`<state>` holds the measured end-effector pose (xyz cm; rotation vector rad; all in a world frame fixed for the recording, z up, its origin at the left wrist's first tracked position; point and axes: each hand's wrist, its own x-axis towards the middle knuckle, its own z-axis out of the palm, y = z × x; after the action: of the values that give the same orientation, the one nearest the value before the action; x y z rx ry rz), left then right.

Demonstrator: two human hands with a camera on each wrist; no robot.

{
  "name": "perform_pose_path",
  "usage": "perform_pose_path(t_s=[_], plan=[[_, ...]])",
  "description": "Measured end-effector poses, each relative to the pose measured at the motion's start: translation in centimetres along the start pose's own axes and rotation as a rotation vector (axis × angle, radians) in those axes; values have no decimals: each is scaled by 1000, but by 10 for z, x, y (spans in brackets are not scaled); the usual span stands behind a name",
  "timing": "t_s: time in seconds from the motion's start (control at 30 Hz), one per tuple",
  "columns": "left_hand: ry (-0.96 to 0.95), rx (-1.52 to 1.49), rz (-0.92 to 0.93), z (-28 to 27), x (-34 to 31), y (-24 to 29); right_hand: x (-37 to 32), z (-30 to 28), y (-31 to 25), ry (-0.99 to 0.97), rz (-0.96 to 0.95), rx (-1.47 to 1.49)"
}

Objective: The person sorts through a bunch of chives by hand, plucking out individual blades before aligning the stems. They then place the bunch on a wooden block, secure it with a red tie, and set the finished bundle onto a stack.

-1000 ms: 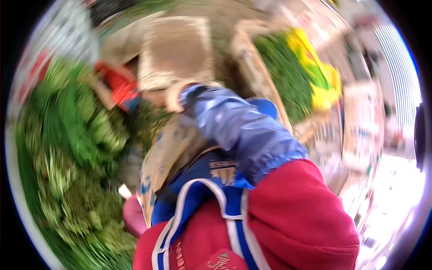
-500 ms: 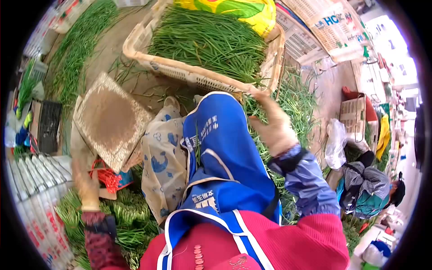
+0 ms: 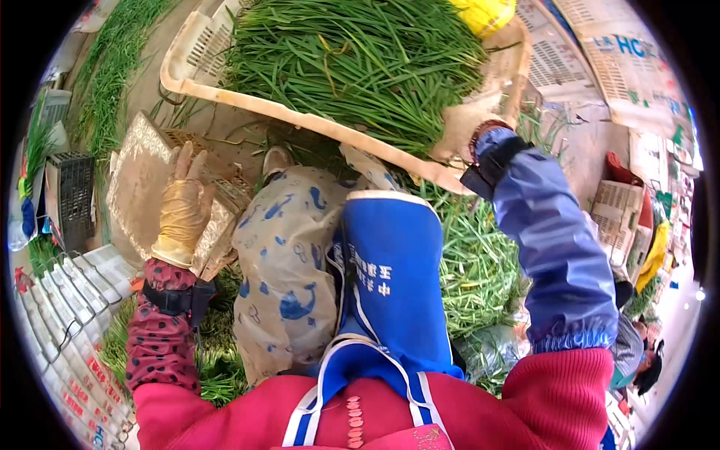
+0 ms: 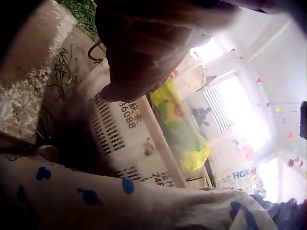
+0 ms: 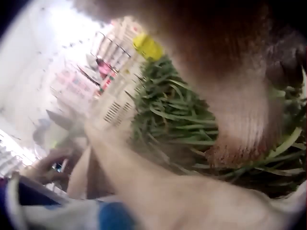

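Long flat green leaves like garlic chives [image 3: 352, 67] lie heaped in a pale plastic crate [image 3: 300, 120]. My right hand [image 3: 463, 131] is inside the crate's right end, by the edge of the heap. In the right wrist view, the fingers [image 5: 240, 143] of that hand reach down, fairly straight, to the leaves. My left hand [image 3: 182, 217], in a yellowish glove, is raised with fingers straight and slightly spread. It holds nothing and overlaps a square, soil-stained pad [image 3: 139, 184] in the head view.
A yellow bag [image 3: 486, 13] lies at the crate's far right corner. Loose greens [image 3: 480, 262] cover the floor right of my blue apron [image 3: 397, 262]. A black crate [image 3: 70, 199] stands at far left. Pale crates [image 3: 615, 217] and another person [image 3: 634, 352] are at right.
The view has swung right from the bunched greens to the crate, which now appears closer. My right hand has moved from the crate's near rim to inside; my left has risen in front of the pad.
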<state>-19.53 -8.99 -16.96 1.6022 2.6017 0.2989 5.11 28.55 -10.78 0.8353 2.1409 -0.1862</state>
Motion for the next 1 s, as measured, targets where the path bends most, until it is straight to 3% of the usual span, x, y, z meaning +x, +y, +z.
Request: perform_pose_path(t_s=[0.07, 0.1, 0.13, 0.2, 0.27, 0.3, 0.4, 0.43, 0.47, 0.53, 0.6, 0.63, 0.7, 0.8, 0.9, 0.93, 1.0], plan=[[17, 2, 34, 4, 12, 5, 42, 19, 7, -158, -26, -78], [26, 8, 50, 5, 18, 8, 97, 41, 10, -320, -31, -131], [42, 20, 66, 13, 24, 3, 140, 66, 8, -495, 106, -266], [27, 4, 64, 15, 36, 4, 131, 69, 6, -427, 47, -96], [43, -11, 62, 19, 51, 9, 108, 73, 21, -149, -6, 173], [46, -31, 63, 22, 56, 12, 91, 49, 13, -322, -38, 236], [124, -130, 126, 30, 75, 25, 98, 64, 11, -358, 41, 167], [171, -154, 148, 31, 83, 31, 96, 66, 19, -370, -134, 341], [168, -126, 192, 28, 95, 38, 97, 65, 20, -464, -88, 349], [62, -133, 261, 14, 122, 55, 97, 47, 7, -629, -13, 368], [48, -171, 332, 4, 147, 79, 88, 52, 10, -486, -191, 588], [39, -190, 369, 1, 159, 93, 95, 60, 8, -502, -157, 566], [-183, -171, 463, -3, 189, 124, 109, 68, 5, -551, -16, 424], [-371, -257, 714, 32, 229, 158, 106, 49, 1, -516, -129, 298], [-434, -217, 886, 81, 244, 183, 135, 50, 28, -772, -444, 716], [-478, -268, 838, 83, 246, 189, 135, 40, 33, -836, -341, 889], [-566, -366, 747, 85, 250, 198, 134, 22, 44, -735, -406, 1146]])
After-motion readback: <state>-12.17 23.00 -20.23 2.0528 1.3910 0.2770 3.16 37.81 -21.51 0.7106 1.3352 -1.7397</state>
